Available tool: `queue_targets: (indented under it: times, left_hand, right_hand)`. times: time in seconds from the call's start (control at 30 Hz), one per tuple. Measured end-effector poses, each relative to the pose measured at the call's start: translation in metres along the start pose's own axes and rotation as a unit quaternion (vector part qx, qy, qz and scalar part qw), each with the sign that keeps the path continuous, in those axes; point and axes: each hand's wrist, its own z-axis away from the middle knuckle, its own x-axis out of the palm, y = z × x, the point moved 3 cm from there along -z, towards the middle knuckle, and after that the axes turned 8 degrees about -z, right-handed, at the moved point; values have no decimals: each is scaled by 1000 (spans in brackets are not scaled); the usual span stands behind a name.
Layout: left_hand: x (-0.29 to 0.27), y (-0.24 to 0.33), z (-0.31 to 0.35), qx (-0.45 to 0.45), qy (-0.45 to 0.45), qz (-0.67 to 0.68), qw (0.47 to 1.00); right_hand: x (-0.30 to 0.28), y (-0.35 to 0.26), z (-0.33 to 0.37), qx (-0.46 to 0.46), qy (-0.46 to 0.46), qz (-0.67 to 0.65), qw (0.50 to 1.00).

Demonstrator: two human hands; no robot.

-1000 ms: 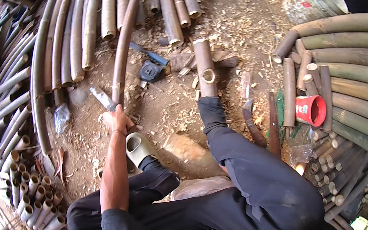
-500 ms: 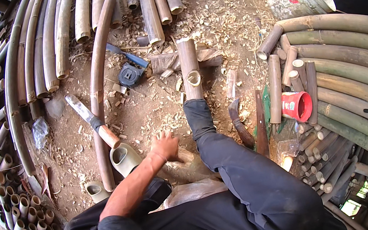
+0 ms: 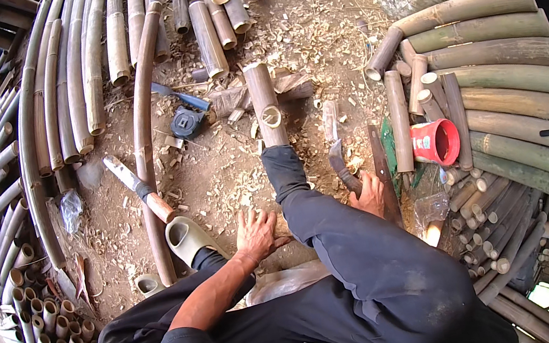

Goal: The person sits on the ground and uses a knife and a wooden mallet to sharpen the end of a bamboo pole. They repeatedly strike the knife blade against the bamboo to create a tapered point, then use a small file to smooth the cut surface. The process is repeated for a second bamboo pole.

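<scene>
Left hand (image 3: 258, 233) at half past eleven: now away from the knife, fingers loosely spread and released beside a pale wood piece (image 3: 282, 229). Right hand (image 3: 368, 195), hidden a moment ago, now shows at 1 o'clock beyond the right knee. Its fingers meet the handle end of a curved tool (image 3: 342, 167); cannot tell whether clenched. Judgement: tool change under way. Knife (image 3: 138, 187) lies across the bamboo pole (image 3: 144, 150) toward 11 o'clock. Notched bamboo section (image 3: 261, 93) at 12 o'clock, farther out, unworked at present.

Dark-brown tool handle (image 3: 343, 168); red cup (image 3: 428, 142); beige clog (image 3: 206, 241).
</scene>
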Motion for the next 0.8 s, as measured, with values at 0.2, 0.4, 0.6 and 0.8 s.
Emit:
queue_targets:
  times: [0.2, 0.4, 0.6, 0.8]
  left_hand:
    - [-32, -72, -94, -198, -12, 365, 910]
    - [-87, -54, -157, -306, 203, 408, 836]
    - [-59, -45, -160, -311, 149, 398, 850]
    - [-59, -42, -151, -319, 163, 418, 835]
  right_hand:
    - [26, 24, -23, 30, -177, 5, 984]
    - [36, 16, -31, 11, -161, -19, 987]
    - [32, 22, -33, 29, -164, -14, 986]
    - [37, 18, -36, 28, -169, -7, 985]
